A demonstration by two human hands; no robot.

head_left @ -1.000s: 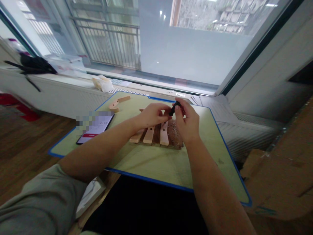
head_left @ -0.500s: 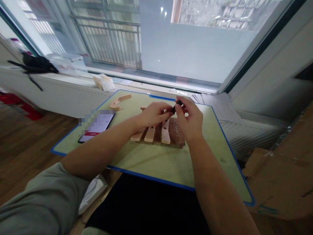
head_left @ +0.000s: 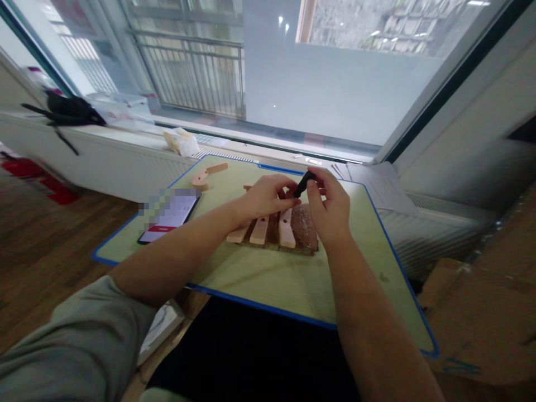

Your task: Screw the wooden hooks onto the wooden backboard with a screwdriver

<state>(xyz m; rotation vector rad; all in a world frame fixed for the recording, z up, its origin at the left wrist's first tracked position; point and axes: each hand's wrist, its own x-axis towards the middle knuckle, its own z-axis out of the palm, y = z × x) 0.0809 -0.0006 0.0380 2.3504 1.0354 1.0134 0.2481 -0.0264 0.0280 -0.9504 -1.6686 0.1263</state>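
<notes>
My right hand (head_left: pixel 330 198) grips the upper end of a small black screwdriver (head_left: pixel 304 185), held at a slant. The fingers of my left hand (head_left: pixel 268 195) are closed about its lower end, and its tip is hidden behind them. Below my hands, several pale wooden pieces with dark holes lie side by side across a brown block (head_left: pixel 305 229) that looks wrapped in clear film. The rightmost wooden piece (head_left: pixel 287 230) is nearest the screwdriver; another wooden piece (head_left: pixel 259 230) lies left of it. My left hand covers their far ends.
A curved wooden piece (head_left: pixel 201 180) and a phone (head_left: pixel 173 215) lie on the left of the yellow-green, blue-edged board (head_left: pixel 259 279). Behind is a window sill with a crumpled packet (head_left: pixel 182 142) and a black bag (head_left: pixel 71 110). A cardboard box (head_left: pixel 481 318) stands at right.
The screwdriver and both hands stay over the rightmost wooden piece. The right hand's grip has shifted slightly, and the screwdriver's thin tip no longer shows. The whole view has moved a little.
</notes>
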